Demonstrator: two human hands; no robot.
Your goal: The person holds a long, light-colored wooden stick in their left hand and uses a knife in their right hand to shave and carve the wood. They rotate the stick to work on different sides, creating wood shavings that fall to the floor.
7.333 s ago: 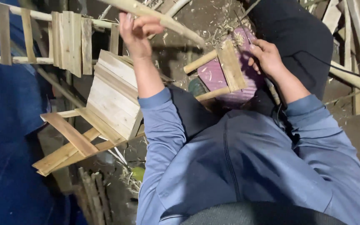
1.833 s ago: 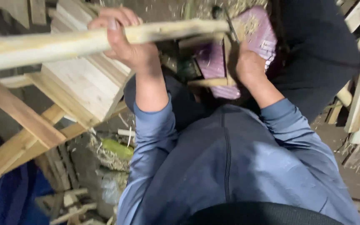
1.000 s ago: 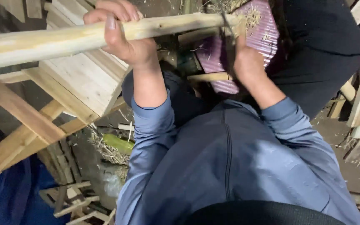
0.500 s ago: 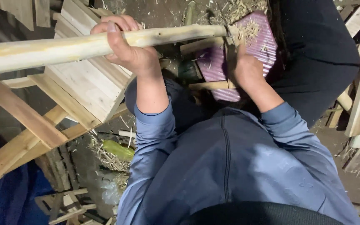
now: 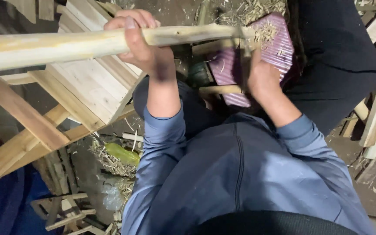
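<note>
Compared with the frame half a second earlier, the long wooden pole sits slightly lower and its right-hand end has shifted a little toward the purple ribbed block, while both hands keep their positions on the work. The pole runs almost level across the upper part of the view, from the left edge to a point above the purple block, where loose shavings cling to its end. Below and behind it stands a pale wooden chair frame of slats and cross rails, tilted, with its legs reaching toward the lower left. The left hand wraps around the pole from above, fingers curled fully closed over the top of the shaft. The right hand is closed around a thin dark tool that stands upright against the pole's end; the tool's exact kind cannot be determined. A green object lies among straw on the ground beneath the left elbow, well apart from both hands.
</note>
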